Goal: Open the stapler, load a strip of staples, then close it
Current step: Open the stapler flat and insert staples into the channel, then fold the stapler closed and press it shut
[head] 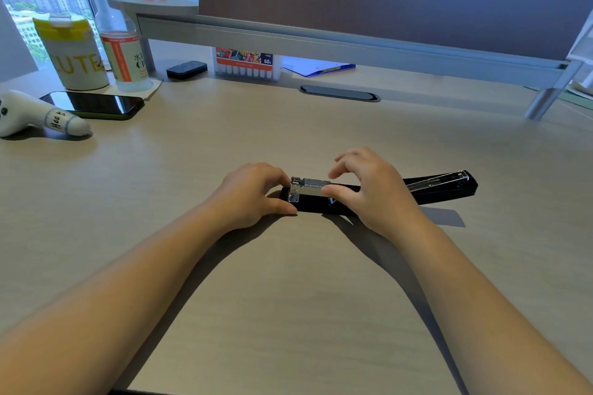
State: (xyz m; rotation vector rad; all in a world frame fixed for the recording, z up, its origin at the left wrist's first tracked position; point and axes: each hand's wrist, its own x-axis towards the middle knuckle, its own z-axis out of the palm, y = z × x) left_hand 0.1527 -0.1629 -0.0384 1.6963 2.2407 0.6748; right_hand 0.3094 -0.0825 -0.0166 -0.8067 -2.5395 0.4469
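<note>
A black stapler [442,192] lies flat on the wooden desk [288,282], swung fully open with its top arm laid out to the right. Its metal staple channel [309,187] faces up at the left end. My left hand [253,196] holds the stapler's left end, thumb on the desk by the base and fingers at the channel's tip. My right hand [369,192] pinches the channel from the right with thumb and forefinger, other fingers raised. Whether a staple strip lies in the channel is not clear.
At the far left stand a yellow-lidded cup [73,51] and a clear bottle [120,38], with a phone [96,105] and a white plush toy [35,115] in front. A marker box [245,65], a black eraser [186,69], a blue clipboard [321,67] sit under the monitor shelf [353,42].
</note>
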